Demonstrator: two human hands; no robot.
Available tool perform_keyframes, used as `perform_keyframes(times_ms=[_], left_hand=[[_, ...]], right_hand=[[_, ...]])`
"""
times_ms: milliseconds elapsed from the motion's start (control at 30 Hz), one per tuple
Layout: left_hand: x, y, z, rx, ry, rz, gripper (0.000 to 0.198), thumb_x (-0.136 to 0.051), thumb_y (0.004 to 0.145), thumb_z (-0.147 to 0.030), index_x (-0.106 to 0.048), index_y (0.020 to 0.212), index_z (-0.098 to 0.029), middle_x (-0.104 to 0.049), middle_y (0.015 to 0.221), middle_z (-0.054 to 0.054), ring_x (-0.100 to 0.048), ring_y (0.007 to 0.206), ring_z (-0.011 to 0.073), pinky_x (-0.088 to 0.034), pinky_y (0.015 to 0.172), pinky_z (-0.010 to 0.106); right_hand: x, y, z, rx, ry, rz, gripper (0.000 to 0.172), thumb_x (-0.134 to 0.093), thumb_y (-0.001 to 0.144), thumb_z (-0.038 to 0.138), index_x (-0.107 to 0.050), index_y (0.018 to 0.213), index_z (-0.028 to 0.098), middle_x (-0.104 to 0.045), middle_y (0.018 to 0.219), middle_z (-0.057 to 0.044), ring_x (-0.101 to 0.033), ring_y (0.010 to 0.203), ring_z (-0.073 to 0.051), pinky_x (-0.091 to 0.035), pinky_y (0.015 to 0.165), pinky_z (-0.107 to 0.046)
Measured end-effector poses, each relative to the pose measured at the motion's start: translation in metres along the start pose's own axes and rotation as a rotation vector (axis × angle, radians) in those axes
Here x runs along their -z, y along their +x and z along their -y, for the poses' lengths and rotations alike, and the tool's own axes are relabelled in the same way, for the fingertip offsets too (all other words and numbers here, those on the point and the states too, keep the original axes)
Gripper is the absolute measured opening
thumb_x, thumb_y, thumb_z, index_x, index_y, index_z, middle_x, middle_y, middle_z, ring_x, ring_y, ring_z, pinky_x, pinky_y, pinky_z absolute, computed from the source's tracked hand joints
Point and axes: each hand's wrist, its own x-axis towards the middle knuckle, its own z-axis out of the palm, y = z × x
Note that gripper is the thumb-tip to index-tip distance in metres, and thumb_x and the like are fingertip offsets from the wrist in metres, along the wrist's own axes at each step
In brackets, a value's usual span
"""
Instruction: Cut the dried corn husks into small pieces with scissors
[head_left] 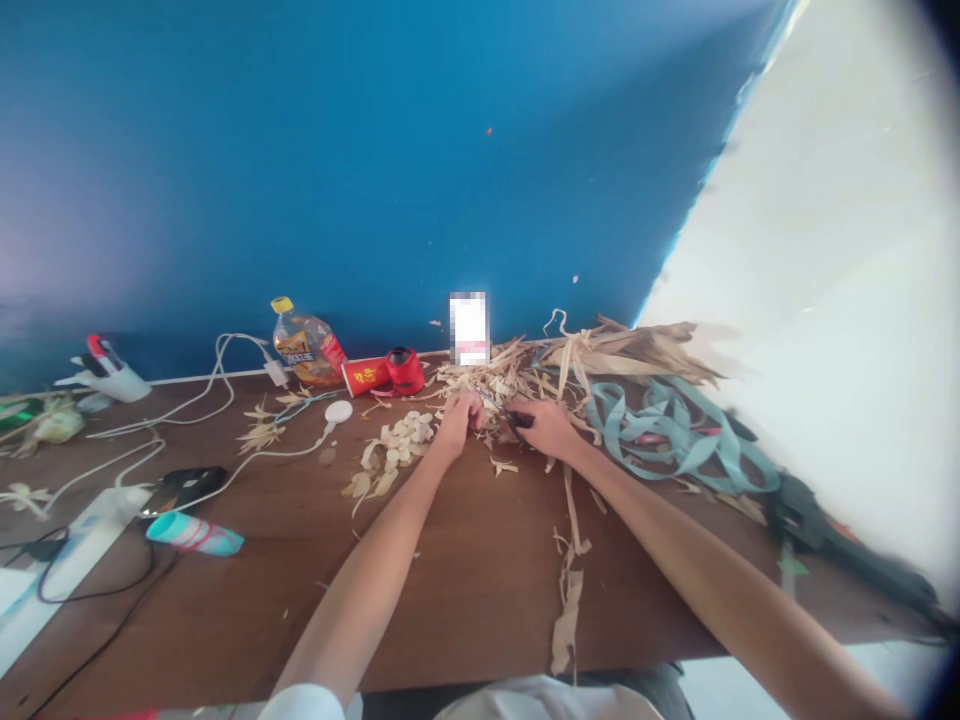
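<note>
My right hand (546, 428) is wrapped round the dark handles of a pair of scissors (516, 421). The blades point left toward my left hand (461, 415), whose fingers are pinched together at the near edge of a pile of dried husk scraps (517, 365). What the left fingers hold is too small to make out. Just left of that hand lies a small heap of pale cut husk pieces (397, 445). A long husk strip (570, 600) runs down the table below the right wrist.
Behind the hands stand a blurred white rectangle (469, 328), a red tape roll (405, 372) and a drink bottle (306, 345). A bundle of husks (637, 352), coiled blue ribbon (675, 430) and a black glue gun (806, 515) lie right. Cables and a power strip (82, 555) lie left.
</note>
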Motion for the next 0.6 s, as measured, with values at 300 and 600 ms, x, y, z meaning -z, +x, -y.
perform_keyframes(times_ms=[300, 600], left_hand=[[-0.0023, 0.0005, -0.0035, -0.036, -0.008, -0.049, 0.03, -0.054, 0.083, -0.043, -0.053, 0.068, -0.016, -0.056, 0.054, -0.001, -0.048, 0.047, 0.0098, -0.035, 0.049, 0.023], [-0.0018, 0.0029, 0.0, -0.055, 0.012, -0.129, 0.028, -0.059, 0.081, -0.043, -0.056, 0.076, -0.016, -0.057, 0.061, -0.002, -0.048, 0.05, 0.0071, -0.037, 0.052, 0.021]], right_hand=[[-0.0011, 0.0021, -0.0028, -0.024, -0.055, -0.033, 0.023, -0.06, 0.074, 0.02, -0.075, 0.091, 0.021, -0.074, 0.078, -0.003, -0.062, 0.064, -0.015, -0.041, 0.062, -0.023], [-0.0022, 0.0009, -0.0028, -0.09, -0.195, -0.042, 0.03, -0.059, 0.074, 0.02, -0.073, 0.1, 0.025, -0.075, 0.087, -0.003, -0.067, 0.079, -0.019, -0.043, 0.067, -0.025]])
